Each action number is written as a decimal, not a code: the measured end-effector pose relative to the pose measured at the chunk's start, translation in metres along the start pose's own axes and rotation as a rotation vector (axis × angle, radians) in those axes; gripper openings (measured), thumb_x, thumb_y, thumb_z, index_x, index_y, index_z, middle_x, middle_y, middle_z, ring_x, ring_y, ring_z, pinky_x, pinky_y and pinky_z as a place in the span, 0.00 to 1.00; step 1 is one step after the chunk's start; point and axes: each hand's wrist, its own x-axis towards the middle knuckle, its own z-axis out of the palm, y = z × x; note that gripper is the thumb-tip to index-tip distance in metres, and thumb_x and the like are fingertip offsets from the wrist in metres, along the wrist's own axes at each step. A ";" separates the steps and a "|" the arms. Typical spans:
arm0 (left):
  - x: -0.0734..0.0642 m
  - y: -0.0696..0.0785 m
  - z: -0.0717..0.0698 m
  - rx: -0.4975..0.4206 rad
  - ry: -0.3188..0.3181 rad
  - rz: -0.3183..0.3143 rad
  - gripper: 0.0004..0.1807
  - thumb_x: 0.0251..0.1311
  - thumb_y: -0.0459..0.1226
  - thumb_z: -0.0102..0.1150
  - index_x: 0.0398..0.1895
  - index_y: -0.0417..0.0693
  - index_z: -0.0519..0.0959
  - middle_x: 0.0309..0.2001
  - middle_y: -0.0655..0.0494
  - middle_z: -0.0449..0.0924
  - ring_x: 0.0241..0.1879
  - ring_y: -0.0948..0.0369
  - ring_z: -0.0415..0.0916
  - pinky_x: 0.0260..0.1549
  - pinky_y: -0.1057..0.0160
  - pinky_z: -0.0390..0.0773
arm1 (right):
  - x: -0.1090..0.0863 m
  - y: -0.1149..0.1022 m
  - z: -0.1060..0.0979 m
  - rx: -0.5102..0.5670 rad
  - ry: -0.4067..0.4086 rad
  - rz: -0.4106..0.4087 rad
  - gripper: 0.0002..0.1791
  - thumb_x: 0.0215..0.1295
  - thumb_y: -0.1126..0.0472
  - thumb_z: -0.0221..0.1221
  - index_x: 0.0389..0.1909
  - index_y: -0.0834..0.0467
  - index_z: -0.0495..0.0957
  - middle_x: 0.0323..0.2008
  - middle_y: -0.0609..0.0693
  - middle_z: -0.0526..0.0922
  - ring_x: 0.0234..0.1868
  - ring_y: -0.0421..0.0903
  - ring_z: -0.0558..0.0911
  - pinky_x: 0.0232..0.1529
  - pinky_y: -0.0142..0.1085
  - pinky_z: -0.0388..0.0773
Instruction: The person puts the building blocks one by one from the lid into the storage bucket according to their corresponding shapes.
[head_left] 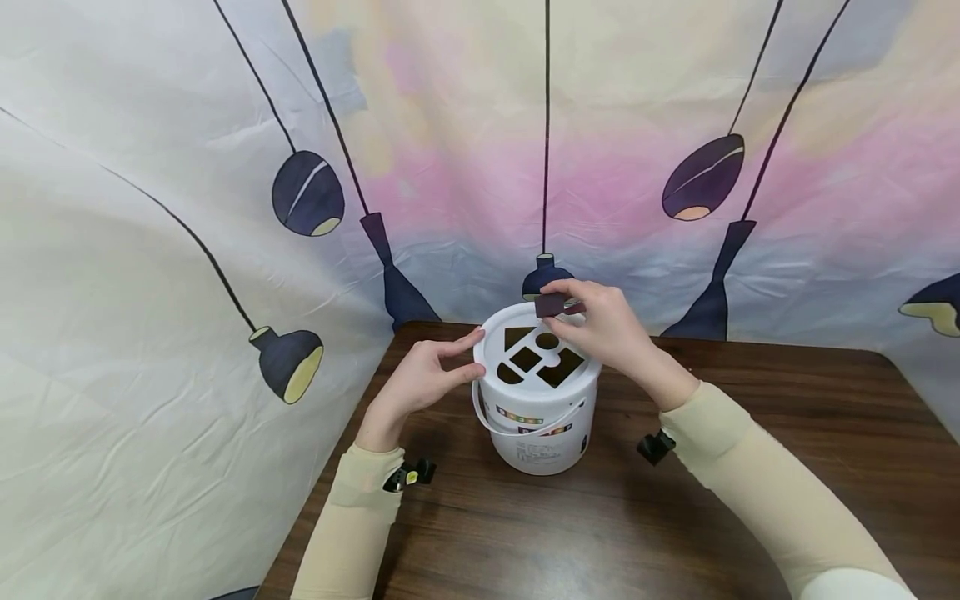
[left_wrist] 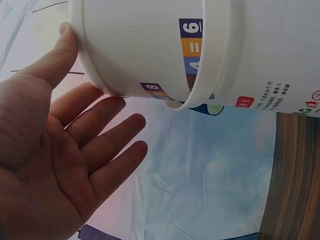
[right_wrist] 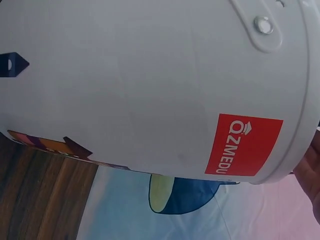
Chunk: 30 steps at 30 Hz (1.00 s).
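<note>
A white bucket (head_left: 540, 454) stands upright on the table, topped by a white lid (head_left: 492, 346) with several shaped holes, among them a triangle, a circle and a square. Between thumb and fingers, my right hand (head_left: 611, 327) pinches a small dark block (head_left: 550, 306) above the lid's far side. At the lid's left edge, my left hand (head_left: 420, 375) touches the rim with thumb and fingertips, its other fingers spread loosely in the left wrist view. The bucket's handle (head_left: 508, 432) hangs down in front. Only a bit of the right hand (right_wrist: 311, 175) shows in the right wrist view; the block is hidden there.
A dark brown wooden table (head_left: 465, 533) carries the bucket near its back edge. Behind and to the left hangs a cloth backdrop (head_left: 480, 167) printed with lamps. A small black wrist camera (head_left: 656, 447) sits at the right wrist, another (head_left: 425, 471) at the left.
</note>
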 end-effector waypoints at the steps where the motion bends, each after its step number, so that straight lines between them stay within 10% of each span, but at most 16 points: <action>1: 0.000 0.000 0.000 0.000 -0.002 -0.001 0.33 0.69 0.47 0.72 0.76 0.56 0.75 0.73 0.54 0.74 0.12 0.66 0.48 0.20 0.61 0.65 | 0.002 0.000 0.000 0.003 -0.008 -0.012 0.22 0.67 0.64 0.73 0.62 0.58 0.85 0.56 0.56 0.88 0.49 0.53 0.89 0.50 0.45 0.87; 23: 0.000 0.000 0.001 0.019 0.006 -0.004 0.33 0.70 0.47 0.72 0.76 0.58 0.75 0.72 0.52 0.76 0.09 0.67 0.49 0.17 0.62 0.65 | 0.012 0.005 0.014 -0.050 -0.137 -0.163 0.30 0.70 0.66 0.71 0.72 0.57 0.79 0.62 0.60 0.83 0.49 0.54 0.88 0.45 0.45 0.87; 30: -0.001 0.000 0.000 0.007 -0.003 -0.021 0.33 0.70 0.48 0.71 0.77 0.58 0.75 0.46 0.48 0.88 0.10 0.65 0.49 0.16 0.62 0.63 | 0.015 0.001 0.021 0.002 -0.165 -0.107 0.23 0.66 0.65 0.75 0.61 0.62 0.84 0.55 0.55 0.87 0.53 0.51 0.87 0.50 0.42 0.87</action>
